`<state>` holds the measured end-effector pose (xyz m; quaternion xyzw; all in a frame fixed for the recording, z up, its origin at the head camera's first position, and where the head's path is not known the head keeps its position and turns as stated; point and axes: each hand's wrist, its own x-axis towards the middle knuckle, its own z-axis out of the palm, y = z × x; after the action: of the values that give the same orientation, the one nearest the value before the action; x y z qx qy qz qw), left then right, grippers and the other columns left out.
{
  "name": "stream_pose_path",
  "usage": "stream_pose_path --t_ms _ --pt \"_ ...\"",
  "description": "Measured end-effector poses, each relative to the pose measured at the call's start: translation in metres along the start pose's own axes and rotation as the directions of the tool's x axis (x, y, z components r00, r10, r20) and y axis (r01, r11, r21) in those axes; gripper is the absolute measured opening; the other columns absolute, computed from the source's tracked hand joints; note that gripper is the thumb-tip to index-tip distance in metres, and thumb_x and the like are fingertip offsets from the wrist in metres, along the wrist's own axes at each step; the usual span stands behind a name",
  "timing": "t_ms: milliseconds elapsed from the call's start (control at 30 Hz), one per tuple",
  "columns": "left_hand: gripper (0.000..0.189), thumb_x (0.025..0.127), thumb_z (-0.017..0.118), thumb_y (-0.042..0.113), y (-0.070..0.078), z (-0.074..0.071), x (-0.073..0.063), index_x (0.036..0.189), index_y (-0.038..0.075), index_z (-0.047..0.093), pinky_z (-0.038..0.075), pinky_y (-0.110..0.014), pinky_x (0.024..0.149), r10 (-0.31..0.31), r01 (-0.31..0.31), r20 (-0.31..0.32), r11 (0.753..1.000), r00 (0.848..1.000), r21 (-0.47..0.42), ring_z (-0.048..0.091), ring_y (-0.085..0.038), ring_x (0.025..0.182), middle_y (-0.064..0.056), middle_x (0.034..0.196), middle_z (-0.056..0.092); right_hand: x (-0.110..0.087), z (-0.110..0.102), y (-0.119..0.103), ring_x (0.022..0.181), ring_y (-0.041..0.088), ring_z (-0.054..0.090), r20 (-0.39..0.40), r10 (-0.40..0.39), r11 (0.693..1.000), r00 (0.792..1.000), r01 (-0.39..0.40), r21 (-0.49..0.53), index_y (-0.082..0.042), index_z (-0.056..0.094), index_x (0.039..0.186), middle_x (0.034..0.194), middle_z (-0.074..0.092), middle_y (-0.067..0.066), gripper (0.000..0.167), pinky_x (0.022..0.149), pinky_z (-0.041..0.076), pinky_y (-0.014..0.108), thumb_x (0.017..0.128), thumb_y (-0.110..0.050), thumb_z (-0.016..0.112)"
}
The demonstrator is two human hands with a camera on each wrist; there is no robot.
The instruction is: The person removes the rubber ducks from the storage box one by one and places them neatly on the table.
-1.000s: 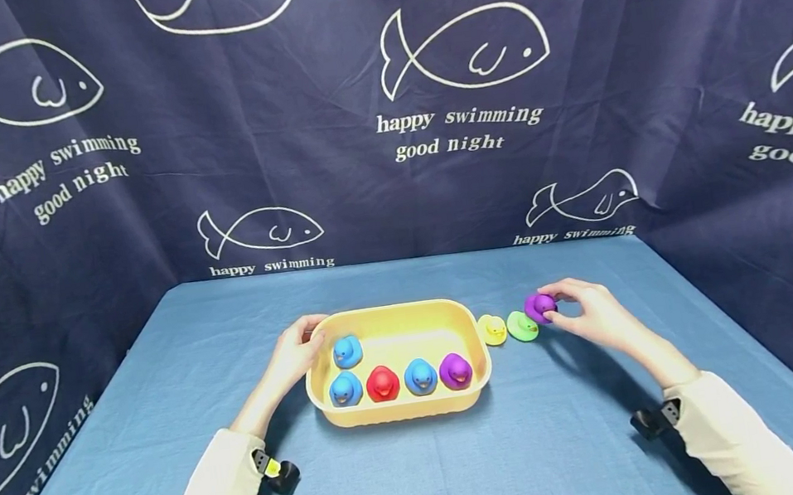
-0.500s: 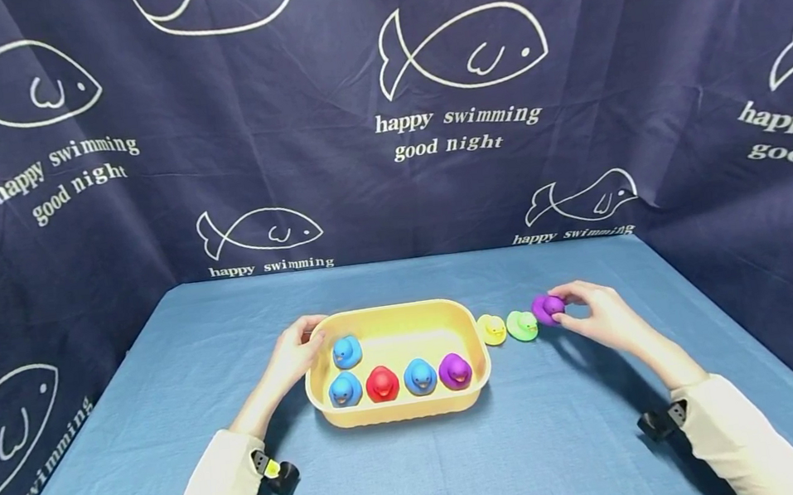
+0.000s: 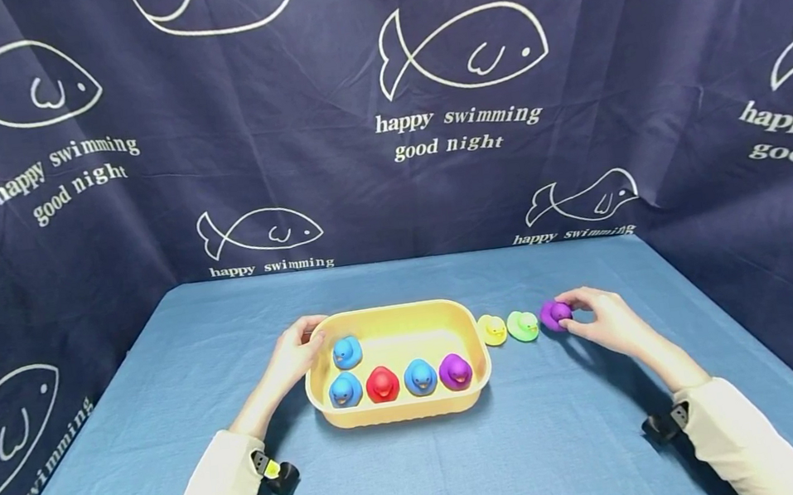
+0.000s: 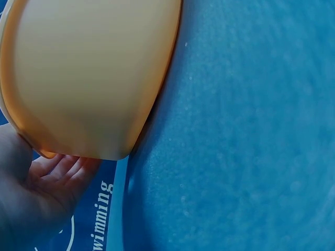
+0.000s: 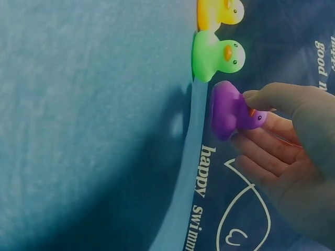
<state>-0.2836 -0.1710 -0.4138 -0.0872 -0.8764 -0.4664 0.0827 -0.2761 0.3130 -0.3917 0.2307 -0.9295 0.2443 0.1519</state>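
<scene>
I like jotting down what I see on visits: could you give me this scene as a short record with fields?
Left grip: holds the yellow tub at its left end
Right grip: pinches the held purple duck
Tub, back: far blue duck
Tub, front, left to right: near-left blue duck, red duck, middle blue duck, tub's purple duck
Right of tub: yellow duck, green duck
</scene>
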Motion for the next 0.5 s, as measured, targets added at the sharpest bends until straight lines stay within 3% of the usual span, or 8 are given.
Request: stream_pose_path --t_ms 500 --pt "0.030 0.091 0.056 0.009 -0.0014 0.0000 0.0013 0.121 0.002 0.059 0.047 -0.032 0.082 -0.020 0.020 0.009 1.000 1.000 -0.004 0.061 -0.026 0.097 -0.017 0.112 0.065 -0.0014 0.0050 0.0063 0.091 0.034 0.064 0.056 0.057 0.998 0.997 -0.057 0.006 0.005 0.062 0.108 0.103 0.065 0.021 0.031 0.083 0.050 0.050 0.079 -0.003 0.070"
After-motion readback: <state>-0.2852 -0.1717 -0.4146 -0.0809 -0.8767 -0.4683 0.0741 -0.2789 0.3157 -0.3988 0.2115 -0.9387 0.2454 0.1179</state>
